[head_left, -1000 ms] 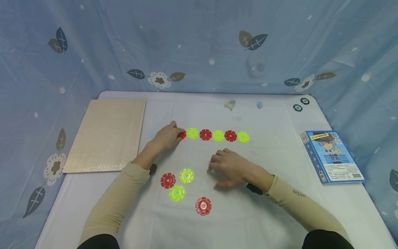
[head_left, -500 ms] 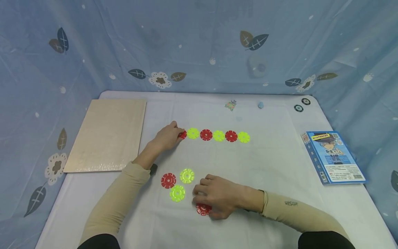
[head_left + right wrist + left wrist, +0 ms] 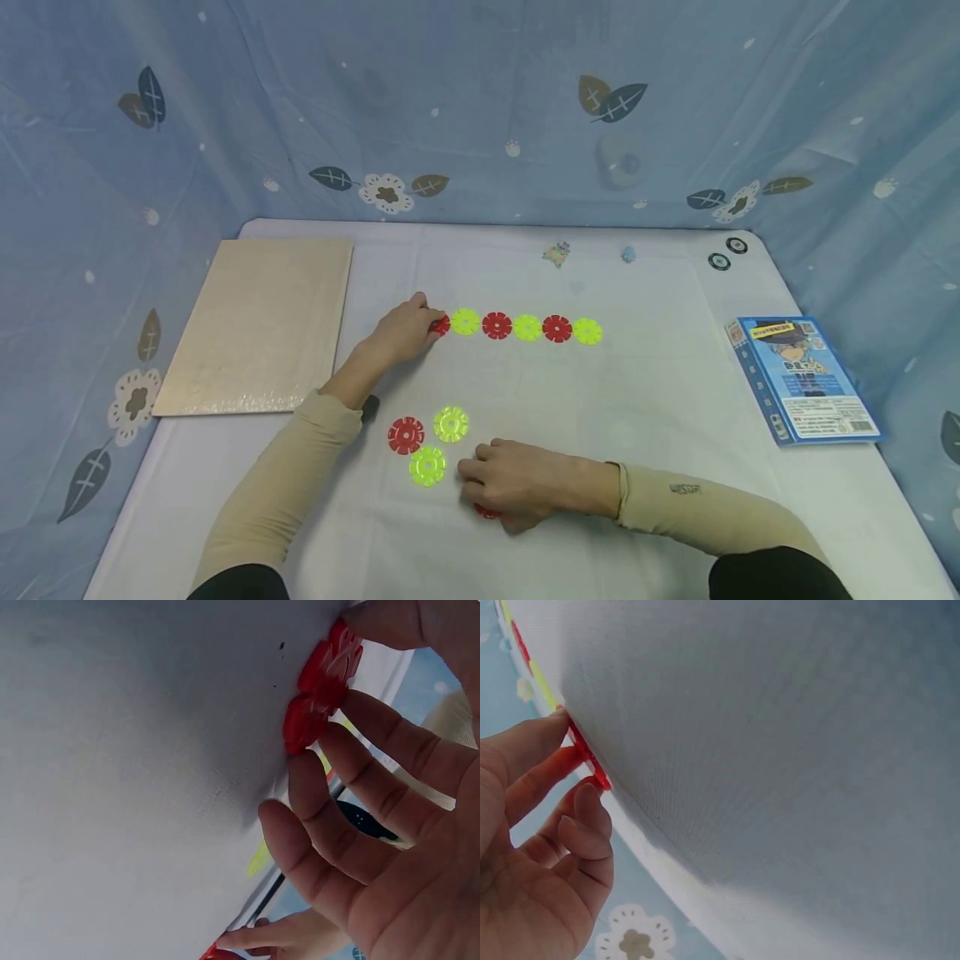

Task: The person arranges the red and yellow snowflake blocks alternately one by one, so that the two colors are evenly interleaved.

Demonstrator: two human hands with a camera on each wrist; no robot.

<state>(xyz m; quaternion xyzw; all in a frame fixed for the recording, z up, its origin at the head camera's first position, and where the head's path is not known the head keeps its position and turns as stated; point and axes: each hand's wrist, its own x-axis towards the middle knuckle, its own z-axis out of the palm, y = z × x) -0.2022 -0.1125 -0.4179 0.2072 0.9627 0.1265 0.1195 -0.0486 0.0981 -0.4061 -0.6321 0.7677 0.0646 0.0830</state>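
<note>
Right hand (image 3: 517, 482): grip closed round the near red disc (image 3: 319, 682), thumb and fingertips at opposite parts of its rim; whether the disc is clear of the worktop (image 3: 660, 392) cannot be told. Change: a second ago this hand hung apart from the piece; it has since come down and mostly covers it, so the piece is, by judgement, now in hand. Left hand (image 3: 405, 329): position unchanged, pinching the end red disc (image 3: 591, 759) of a six-disc row (image 3: 497, 326), red and lime alternating; interlocking not discernible. Beside the right hand: loose red disc (image 3: 406, 435) and two lime discs (image 3: 427, 466), untouched. Outlying: tan board (image 3: 255, 325), left; blue box (image 3: 813, 379), right.
</note>
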